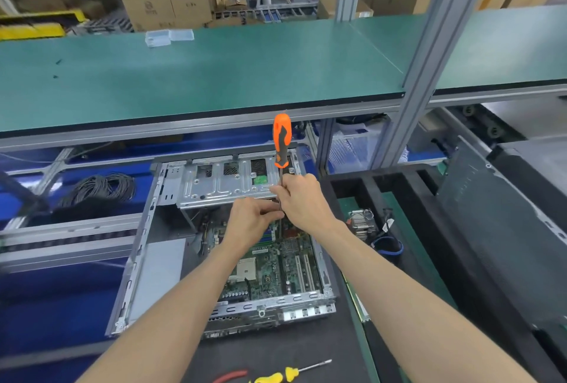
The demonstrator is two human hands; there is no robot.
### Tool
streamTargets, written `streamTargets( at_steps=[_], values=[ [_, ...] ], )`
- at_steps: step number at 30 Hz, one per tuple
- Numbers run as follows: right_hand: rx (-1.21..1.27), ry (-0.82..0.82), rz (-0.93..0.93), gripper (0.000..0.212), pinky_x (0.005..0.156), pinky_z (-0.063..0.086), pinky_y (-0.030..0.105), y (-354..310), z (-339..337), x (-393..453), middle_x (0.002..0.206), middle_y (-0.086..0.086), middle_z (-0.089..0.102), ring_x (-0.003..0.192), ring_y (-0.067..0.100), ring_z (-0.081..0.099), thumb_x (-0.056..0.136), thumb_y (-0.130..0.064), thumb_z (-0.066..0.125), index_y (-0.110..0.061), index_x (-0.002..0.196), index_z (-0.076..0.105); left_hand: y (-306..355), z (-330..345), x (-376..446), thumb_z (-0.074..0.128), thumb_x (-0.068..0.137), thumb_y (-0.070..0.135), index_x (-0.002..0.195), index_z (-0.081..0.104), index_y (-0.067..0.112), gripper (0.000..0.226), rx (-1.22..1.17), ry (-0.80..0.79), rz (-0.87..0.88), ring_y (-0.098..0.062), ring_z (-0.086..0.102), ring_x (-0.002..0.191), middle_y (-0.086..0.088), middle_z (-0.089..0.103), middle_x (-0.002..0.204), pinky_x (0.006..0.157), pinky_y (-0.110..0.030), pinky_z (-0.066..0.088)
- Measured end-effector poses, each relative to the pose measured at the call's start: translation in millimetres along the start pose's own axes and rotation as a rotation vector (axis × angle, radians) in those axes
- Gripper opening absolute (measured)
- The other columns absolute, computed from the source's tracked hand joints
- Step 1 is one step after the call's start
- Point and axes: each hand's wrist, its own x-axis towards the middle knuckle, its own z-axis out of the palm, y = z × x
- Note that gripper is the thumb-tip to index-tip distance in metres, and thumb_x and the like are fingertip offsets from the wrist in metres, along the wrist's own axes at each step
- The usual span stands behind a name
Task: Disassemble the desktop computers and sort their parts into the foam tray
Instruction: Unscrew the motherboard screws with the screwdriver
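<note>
right hand (302,198) pinches the metal shaft of the orange-handled screwdriver (282,140) — left hand (253,220) pinches something unclear beside it, above the open grey desktop case (147,260).

Screwdriver tip (279,198) hidden behind hands (302,201)

Factory workshop: green workbench (214,76), stacked cartons (165,8)

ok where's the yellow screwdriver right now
The yellow screwdriver lies at the bottom edge of the head view on the dark mat, in front of the open computer case, beside red-handled pliers.
</note>
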Motion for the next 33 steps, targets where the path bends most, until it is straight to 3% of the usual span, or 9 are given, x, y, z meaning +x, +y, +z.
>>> streamTargets(
  at_steps=[2,6,11,20,26,30,33],
  values=[
    [0.021,0.005,0.008,0.034,0.076,0.042,0.042,3.2,4.7,0.5,0.087,0.017,0.066,0.089,0.036,0.053,0.105,-0.026,0.048,0.0,0.09,0.064,-3.0,2.5,-0.3,0.077,0.086,0.02,0.094,0.083,0.024,0.01,0.0,0.01,0.005,-0.004,0.042,0.044,0.02,0.063,0.053,0.052,-0.016,0.031],
    [0.039,0.014,0.022,0.032,0.073,0.037,0.04,8.3,11.6,1.4,0.086,0.015,0.066,0.087,0.033,0.052,0.104,-0.027,0.05,-0.002,0.088,0.063,-8.5,5.9,-0.1,0.077,0.085,0.022,0.089,0.082,0.026,0.008,0.023,0.026,0.019,-0.008,0.04,0.046,0.022,0.057,0.048,0.051,-0.018,0.028],
    [0.045,0.03,0.026,0.032,0.069,0.03,0.036,9.6,13.1,2.4,0.085,0.013,0.064,0.083,0.027,0.044,0.105,-0.027,0.049,-0.002,0.089,0.063,-12.0,10.0,0.9,0.077,0.086,0.024,0.091,0.082,0.027,0.008,0.024,0.051,0.029,-0.011,0.037,0.045,0.004,0.062,0.051,0.05,-0.02,0.028],
    [0.065,0.037,0.026,0.03,0.069,0.038,0.036,7.7,16.0,4.7,0.085,0.015,0.064,0.084,0.03,0.052,0.104,-0.028,0.051,-0.004,0.092,0.064,-14.0,9.5,1.5,0.077,0.085,0.022,0.093,0.082,0.025,0.01,0.013,0.073,0.034,-0.011,0.035,0.045,0.002,0.064,0.053,0.049,-0.019,0.029],
    [0.1,0.026,0.002,0.03,0.074,0.048,0.043,5.3,15.8,3.9,0.072,0.006,0.053,0.081,0.036,0.056,0.102,-0.024,0.055,-0.002,0.085,0.064,-15.4,8.8,-0.6,0.077,0.086,0.023,0.09,0.083,0.022,0.008,0.04,0.076,0.037,-0.006,0.044,0.049,0.011,0.057,0.051,0.052,-0.017,0.026],
    [0.091,0.037,0.001,0.033,0.07,0.047,0.042,4.9,16.7,1.9,0.066,0.009,0.054,0.076,0.034,0.053,0.1,-0.024,0.057,-0.001,0.078,0.062,-10.2,6.3,-3.5,0.077,0.085,0.019,0.088,0.082,0.019,0.006,0.053,0.05,0.02,0.002,0.051,0.052,0.016,0.059,0.054,0.058,-0.025,0.033],
    [0.083,0.029,-0.012,0.031,0.069,0.047,0.043,5.0,17.5,-0.2,0.071,0.016,0.06,0.074,0.034,0.053,0.1,-0.021,0.057,-0.003,0.075,0.06,4.1,-5.3,-7.7,0.069,0.083,0.018,0.089,0.078,0.019,0.01,-0.048,0.115,-0.02,0.005,0.064,0.065,0.016,0.07,0.068,0.067,-0.03,0.054]
  ],
)
